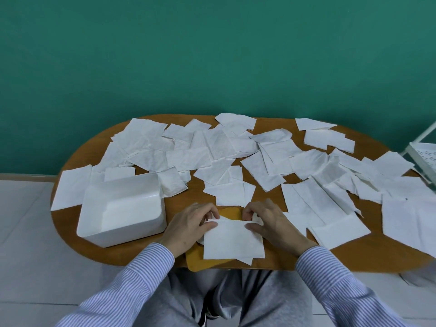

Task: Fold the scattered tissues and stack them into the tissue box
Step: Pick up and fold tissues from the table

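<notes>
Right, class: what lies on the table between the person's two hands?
In the head view, the tissue being folded spans from the left hand to the right hand; beyond its top edge a yellow mat shows.

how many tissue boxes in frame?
1. The white tissue box sits on the table's near left, beside the left hand. Loose tissues could hide nothing that large.

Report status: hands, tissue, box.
Left hand and right hand pinching tissue on yellow mat. Tissue box left, open. Nothing blocking.
</notes>
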Motion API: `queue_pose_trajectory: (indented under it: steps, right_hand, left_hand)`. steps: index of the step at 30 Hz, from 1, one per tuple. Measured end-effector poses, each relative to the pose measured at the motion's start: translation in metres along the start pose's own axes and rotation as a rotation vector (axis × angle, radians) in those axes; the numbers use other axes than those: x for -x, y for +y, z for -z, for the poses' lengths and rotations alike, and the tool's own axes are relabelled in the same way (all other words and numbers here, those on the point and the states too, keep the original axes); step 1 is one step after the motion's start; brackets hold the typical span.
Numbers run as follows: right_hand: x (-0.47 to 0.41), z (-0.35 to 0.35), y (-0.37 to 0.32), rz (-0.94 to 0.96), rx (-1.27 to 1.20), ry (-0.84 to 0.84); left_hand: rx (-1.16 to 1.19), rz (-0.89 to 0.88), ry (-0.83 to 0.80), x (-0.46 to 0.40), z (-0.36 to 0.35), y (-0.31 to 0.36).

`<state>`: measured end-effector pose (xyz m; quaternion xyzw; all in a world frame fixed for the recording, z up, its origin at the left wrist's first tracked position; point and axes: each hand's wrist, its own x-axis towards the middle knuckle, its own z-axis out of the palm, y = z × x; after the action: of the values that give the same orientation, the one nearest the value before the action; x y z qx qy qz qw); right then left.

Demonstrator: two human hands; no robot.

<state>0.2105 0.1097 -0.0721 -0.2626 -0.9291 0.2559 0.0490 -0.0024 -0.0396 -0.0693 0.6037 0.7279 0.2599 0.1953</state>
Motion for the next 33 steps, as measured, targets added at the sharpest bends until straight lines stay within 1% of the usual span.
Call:
queue_pose_trajectory:
  steps: [5, 10, 13, 16, 19, 21, 24, 28, 33]
  right_hand:
    - [-0.003, 0.011, -0.007, 0.041, -0.083, -0.076]
    - [-0.007, 0.025, -0.026, 0.056, -0.158, -0.134]
    - [-0.009, 0.034, -0.036, 0.069, -0.273, -0.113]
    - [-0.014, 0.046, -0.051, 0.095, -0.315, -0.063]
    - [-0.021, 0.058, -0.067, 0.14, -0.294, -0.017]
    - [-0.027, 0.061, -0.076, 0.186, -0.23, 0.007]
    - [-0.042, 0.062, -0.088, 0.245, -0.149, 0.013]
    - [-0.061, 0.062, -0.103, 0.264, -0.062, 0.021]
    - [-0.069, 0.067, -0.112, 0.26, -0.128, 0.035]
  left_hand:
    - [0.12, -0.015, -0.002, 0.003, 0.015, 0.007]
    - [0.155, -0.051, 0.055, 0.011, 0.03, 0.014]
    - [0.161, -0.047, 0.089, 0.018, 0.042, 0.017]
    - [0.149, -0.049, 0.137, 0.025, 0.058, 0.018]
    - [0.147, -0.044, 0.182, 0.03, 0.077, 0.015]
    - [0.145, -0.023, 0.216, 0.032, 0.091, 0.013]
    - [0.132, 0.008, 0.266, 0.036, 0.108, 0.011]
    - [0.112, 0.03, 0.29, 0.038, 0.121, 0.004]
    - [0.135, 0.036, 0.302, 0.04, 0.131, -0.003]
